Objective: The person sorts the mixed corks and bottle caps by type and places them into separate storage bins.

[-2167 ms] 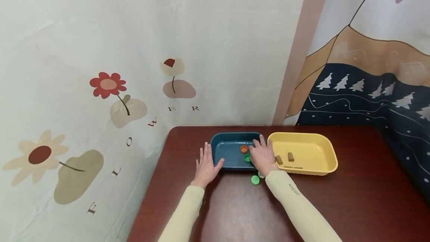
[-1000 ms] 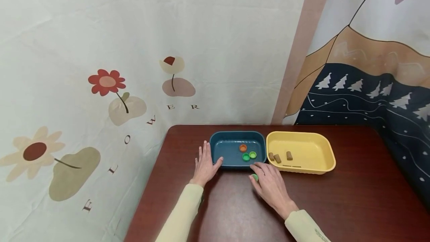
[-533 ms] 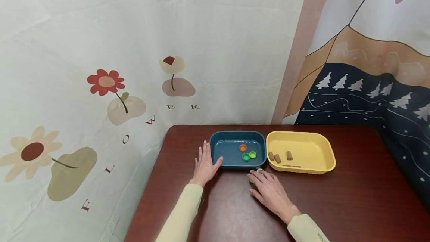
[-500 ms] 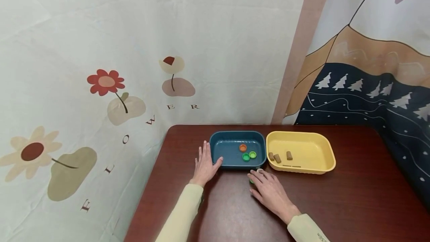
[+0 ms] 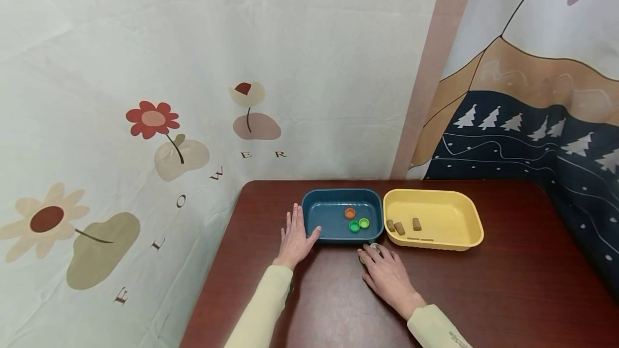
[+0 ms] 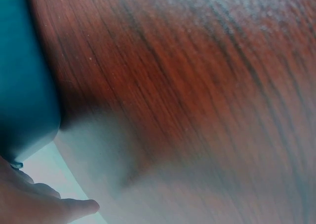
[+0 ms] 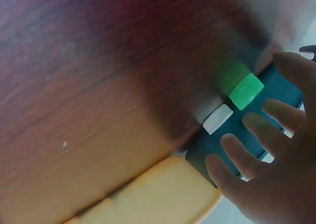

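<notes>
My left hand (image 5: 293, 240) lies with straight fingers along the left end of the blue tray (image 5: 319, 192), its thumb at the tray's front rim. My right hand (image 5: 388, 277) hovers over the table in front of that tray, fingers spread and slightly bent. Beneath its fingertips are a green bottle cap (image 7: 246, 91) and a white bottle cap (image 7: 217, 119), side by side and partly hidden in the head view. No cap appears pinched. Inside the blue tray sit an orange cap (image 5: 350, 213), a green cap (image 5: 354, 226) and a light green cap (image 5: 364, 223).
A yellow tray (image 5: 456, 195) stands against the blue one's right side. It holds brown cork-like pieces (image 5: 417, 224) and a thin brown strip (image 5: 420, 239) near its front wall. Behind the table (image 5: 512, 262) hangs a printed curtain (image 5: 319, 69).
My right hand has come out of the blue tray toward me, over the caps on the table. The light green cap in the tray is now uncovered. The left hand stays put.
</notes>
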`<state>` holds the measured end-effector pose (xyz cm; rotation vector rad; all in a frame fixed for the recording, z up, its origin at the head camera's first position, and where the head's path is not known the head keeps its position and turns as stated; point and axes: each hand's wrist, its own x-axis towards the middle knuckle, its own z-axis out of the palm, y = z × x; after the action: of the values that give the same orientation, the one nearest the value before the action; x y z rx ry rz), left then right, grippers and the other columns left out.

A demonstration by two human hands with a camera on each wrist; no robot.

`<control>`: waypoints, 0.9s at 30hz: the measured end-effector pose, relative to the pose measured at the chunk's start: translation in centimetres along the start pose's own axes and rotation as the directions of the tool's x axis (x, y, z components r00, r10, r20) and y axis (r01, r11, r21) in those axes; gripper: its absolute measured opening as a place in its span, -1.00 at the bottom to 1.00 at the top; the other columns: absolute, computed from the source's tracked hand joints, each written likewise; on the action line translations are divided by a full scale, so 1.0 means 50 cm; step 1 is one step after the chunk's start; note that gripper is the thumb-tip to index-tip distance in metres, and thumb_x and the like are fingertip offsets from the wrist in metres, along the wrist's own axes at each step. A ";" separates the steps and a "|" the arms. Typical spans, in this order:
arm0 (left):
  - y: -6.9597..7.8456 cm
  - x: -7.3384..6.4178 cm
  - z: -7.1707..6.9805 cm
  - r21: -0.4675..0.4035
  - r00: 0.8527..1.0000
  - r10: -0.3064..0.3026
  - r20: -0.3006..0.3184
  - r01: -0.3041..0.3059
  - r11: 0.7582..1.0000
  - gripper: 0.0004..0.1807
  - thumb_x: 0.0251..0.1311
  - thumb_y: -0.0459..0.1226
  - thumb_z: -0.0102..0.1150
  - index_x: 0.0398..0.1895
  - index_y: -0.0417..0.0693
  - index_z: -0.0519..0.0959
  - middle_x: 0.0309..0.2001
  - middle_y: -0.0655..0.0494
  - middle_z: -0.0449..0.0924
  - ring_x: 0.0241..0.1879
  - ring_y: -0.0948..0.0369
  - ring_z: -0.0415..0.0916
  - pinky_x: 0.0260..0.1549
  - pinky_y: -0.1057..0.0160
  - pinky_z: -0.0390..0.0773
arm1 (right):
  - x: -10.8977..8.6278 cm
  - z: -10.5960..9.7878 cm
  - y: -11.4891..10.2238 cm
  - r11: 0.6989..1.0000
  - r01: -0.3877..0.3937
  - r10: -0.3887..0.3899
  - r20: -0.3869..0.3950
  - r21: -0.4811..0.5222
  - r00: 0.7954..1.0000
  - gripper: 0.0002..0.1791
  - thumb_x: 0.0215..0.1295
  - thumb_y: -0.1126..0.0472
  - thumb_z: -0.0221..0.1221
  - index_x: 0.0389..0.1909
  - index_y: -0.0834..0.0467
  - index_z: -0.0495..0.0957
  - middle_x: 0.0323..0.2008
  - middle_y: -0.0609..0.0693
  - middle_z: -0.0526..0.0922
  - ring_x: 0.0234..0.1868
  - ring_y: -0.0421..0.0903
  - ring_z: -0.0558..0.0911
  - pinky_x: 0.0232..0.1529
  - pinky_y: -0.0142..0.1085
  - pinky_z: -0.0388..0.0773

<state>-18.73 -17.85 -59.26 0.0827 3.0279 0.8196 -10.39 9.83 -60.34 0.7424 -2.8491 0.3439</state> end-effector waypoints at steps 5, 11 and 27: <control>0.001 -0.001 0.000 -0.002 1.000 0.001 0.000 -0.001 1.000 0.06 0.41 0.24 0.03 0.68 -0.18 -0.13 0.69 -0.02 -0.28 0.63 -0.20 -0.23 0.38 -0.46 0.05 | 0.004 0.006 -0.002 1.000 -0.004 0.004 0.002 -0.029 1.000 -0.38 0.26 -0.01 0.43 0.31 0.09 0.58 0.26 0.12 0.60 0.27 0.21 0.52 0.06 0.19 0.53; 0.002 0.000 -0.001 -0.015 1.000 -0.001 -0.001 0.001 1.000 0.06 0.40 0.23 0.06 0.68 -0.19 -0.12 0.69 -0.03 -0.26 0.62 -0.21 -0.23 0.37 -0.47 0.04 | 0.007 0.009 -0.004 0.998 0.004 -0.004 0.000 -0.062 1.000 -0.47 0.26 0.01 0.44 0.23 0.04 0.64 0.19 0.09 0.63 0.26 0.21 0.52 0.12 0.22 0.48; 0.001 -0.001 0.000 -0.016 1.000 0.002 -0.014 -0.002 1.000 0.05 0.40 0.21 0.05 0.68 -0.17 -0.12 0.69 -0.04 -0.25 0.62 -0.21 -0.22 0.37 -0.48 0.05 | 0.000 0.012 -0.014 0.999 0.000 -0.003 -0.062 -0.049 0.998 -0.76 0.25 0.28 0.37 -0.09 -0.02 0.76 -0.09 -0.03 0.70 0.16 0.20 0.58 0.19 0.38 0.37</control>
<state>-18.69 -17.81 -59.27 0.0799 3.0341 0.8473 -10.08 9.07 -60.79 0.7123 -2.7878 0.2901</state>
